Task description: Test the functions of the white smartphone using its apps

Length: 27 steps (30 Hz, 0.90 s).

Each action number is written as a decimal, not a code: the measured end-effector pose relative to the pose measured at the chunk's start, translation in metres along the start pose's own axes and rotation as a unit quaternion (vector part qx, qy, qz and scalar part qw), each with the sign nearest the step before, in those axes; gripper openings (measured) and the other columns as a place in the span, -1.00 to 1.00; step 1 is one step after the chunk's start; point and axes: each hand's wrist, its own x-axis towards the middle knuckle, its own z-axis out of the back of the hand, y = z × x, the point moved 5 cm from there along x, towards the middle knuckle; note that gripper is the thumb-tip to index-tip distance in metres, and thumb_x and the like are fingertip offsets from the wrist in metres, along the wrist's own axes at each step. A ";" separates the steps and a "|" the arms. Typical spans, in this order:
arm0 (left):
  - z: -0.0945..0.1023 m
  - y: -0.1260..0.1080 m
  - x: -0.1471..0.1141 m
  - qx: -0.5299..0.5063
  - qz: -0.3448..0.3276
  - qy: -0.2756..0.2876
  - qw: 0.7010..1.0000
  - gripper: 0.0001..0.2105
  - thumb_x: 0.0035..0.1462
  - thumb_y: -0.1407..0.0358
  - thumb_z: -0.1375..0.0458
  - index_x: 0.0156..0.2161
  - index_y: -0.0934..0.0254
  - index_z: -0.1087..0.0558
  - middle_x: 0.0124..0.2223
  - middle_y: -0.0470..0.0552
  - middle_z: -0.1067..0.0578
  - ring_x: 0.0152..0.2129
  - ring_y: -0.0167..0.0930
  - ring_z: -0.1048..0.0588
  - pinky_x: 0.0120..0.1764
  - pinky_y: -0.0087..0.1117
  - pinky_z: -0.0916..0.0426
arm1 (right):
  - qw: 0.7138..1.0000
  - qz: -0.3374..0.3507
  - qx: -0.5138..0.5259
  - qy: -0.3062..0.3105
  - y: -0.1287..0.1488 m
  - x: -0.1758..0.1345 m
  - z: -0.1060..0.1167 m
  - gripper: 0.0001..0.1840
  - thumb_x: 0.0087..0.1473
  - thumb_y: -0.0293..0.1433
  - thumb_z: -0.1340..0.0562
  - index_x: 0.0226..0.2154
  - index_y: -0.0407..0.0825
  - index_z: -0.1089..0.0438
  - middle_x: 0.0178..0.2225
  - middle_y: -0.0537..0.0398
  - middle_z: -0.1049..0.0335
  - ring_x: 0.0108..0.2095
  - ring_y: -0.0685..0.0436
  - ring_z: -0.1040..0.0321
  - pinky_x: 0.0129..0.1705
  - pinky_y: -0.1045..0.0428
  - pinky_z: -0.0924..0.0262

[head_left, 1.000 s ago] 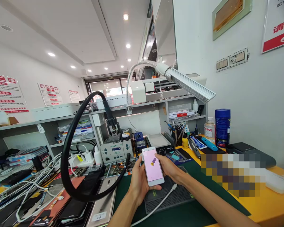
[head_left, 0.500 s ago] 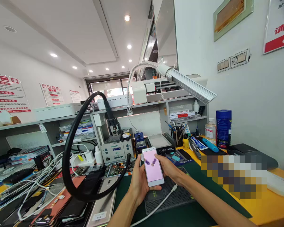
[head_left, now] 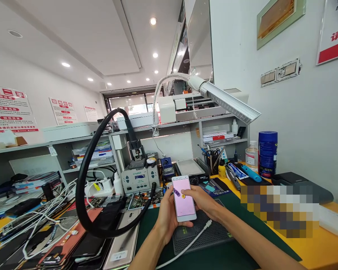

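A white smartphone (head_left: 185, 208) with a lit pink screen is held upright, tilted back, near the middle of the view. My left hand (head_left: 165, 213) wraps round its left side and lower back, a fingertip showing under the bottom edge. From the right, my right hand (head_left: 204, 201) supports the phone with its fingers behind it, while the thumb lies over the screen beside a small yellow spot and purple shapes. Below the hands is a dark perforated pad (head_left: 214, 228) on a green mat (head_left: 242, 228). A white cable (head_left: 183, 250) crosses the pad, its plug free of the phone.
Phones and phone parts (head_left: 87, 240) are piled at left with tangled white cables. A thick black hose (head_left: 80, 195) loops from the grey rework station (head_left: 138, 178). A lamp (head_left: 231, 101) hangs above. Bottles, including a blue can (head_left: 267, 153), and tools stand at right.
My right thumb has moved left from the phone's upper right edge onto the screen. A yellow spot now shows on the display, and the view has shifted slightly.
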 end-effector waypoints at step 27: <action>0.002 -0.002 -0.004 0.018 0.004 -0.012 1.000 -0.26 0.03 -0.32 0.01 -0.02 0.34 -0.47 -0.18 0.22 -0.52 -0.27 -0.14 -0.54 -0.46 -0.21 -0.52 | 0.998 0.047 -0.013 0.049 0.009 -0.009 -0.010 -0.33 0.10 0.18 -0.01 -0.27 -0.05 -0.45 -0.37 -0.01 -0.49 -0.30 -0.21 -0.39 -0.37 0.01 -0.20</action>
